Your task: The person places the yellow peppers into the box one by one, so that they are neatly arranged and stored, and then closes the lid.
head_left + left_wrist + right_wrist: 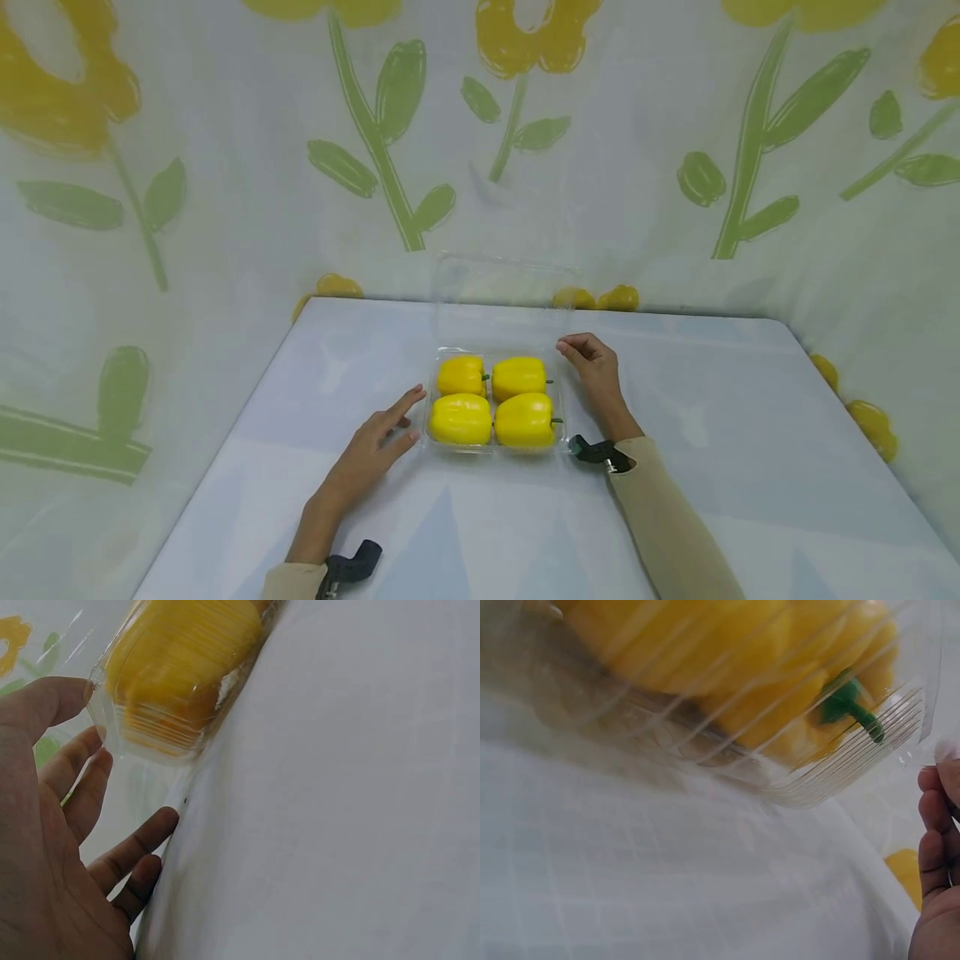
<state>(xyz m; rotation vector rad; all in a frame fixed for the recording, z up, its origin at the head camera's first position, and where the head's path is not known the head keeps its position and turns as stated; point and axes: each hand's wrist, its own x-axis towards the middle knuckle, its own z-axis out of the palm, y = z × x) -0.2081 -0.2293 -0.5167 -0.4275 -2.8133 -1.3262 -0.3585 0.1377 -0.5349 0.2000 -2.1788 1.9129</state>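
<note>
A clear plastic clamshell box [492,450] lies on the table with its lid [502,279] raised behind it. In it sit several yellow bell peppers [461,419], in two rows, with green stems pointing right. My right hand [596,375] pinches the clear plastic edge near the box's back right corner; the right wrist view shows those fingertips [928,780] at the rim. At the left side my left hand [367,454] has its fingers spread. In the left wrist view, the left thumb [64,697] touches the box's rim, with the other fingers apart below it.
The white table [697,417] carries a pale blue pattern. Behind it hangs a curtain [622,167] printed with yellow flowers and green leaves. Dark wrist-worn mounts [356,562] show on both arms.
</note>
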